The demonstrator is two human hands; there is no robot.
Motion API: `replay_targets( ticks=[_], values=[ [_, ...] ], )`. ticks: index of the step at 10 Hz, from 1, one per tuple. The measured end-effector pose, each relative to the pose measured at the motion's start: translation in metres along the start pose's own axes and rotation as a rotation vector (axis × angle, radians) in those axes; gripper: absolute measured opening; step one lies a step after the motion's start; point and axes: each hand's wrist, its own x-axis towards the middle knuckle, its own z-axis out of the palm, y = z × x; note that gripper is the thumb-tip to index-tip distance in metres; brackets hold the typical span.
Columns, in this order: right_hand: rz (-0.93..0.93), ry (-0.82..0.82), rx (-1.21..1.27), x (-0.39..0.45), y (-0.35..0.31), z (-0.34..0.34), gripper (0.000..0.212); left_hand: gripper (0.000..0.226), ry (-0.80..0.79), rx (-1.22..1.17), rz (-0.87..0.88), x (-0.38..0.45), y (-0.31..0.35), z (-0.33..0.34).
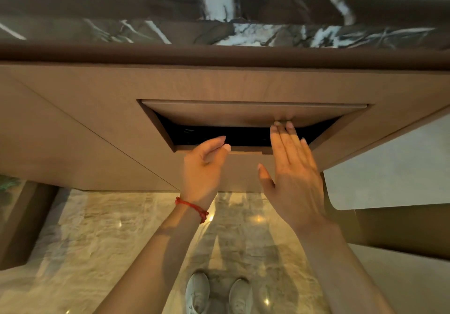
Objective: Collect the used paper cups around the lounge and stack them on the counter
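I stand at a wooden counter front [97, 123] topped with dark veined marble [243, 33]. A swing flap [243, 114] in the front is pushed inward, showing a dark opening [243, 137]. My right hand [292, 175] is flat with fingers apart, its fingertips pressing the flap's lower edge. My left hand [204, 167], with a red string bracelet on the wrist, hovers at the opening's lower rim, fingers loosely curled and holding nothing. No paper cup is visible.
The glossy marble floor [109, 240] lies below, with my white shoes [219, 294] on it. A brown block [22, 221] stands at the left. A pale surface [389, 167] and a brown panel [401, 231] are at the right.
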Motion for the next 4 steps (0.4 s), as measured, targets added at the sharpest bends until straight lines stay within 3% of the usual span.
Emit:
replay_targets(
  ticks=[1,2,4],
  values=[
    [0.020,-0.042,0.006,-0.008,-0.003,-0.003,0.062,0.030,-0.054,0.388,0.269,-0.009,-0.001,-0.014],
    [0.050,-0.090,0.023,-0.015,-0.008,-0.009,0.063,0.040,-0.154,0.618,0.413,-0.019,0.001,-0.023],
    [0.117,-0.230,0.074,-0.026,-0.018,-0.030,0.063,0.060,-0.247,0.917,0.503,-0.035,0.005,-0.039]
  ],
)
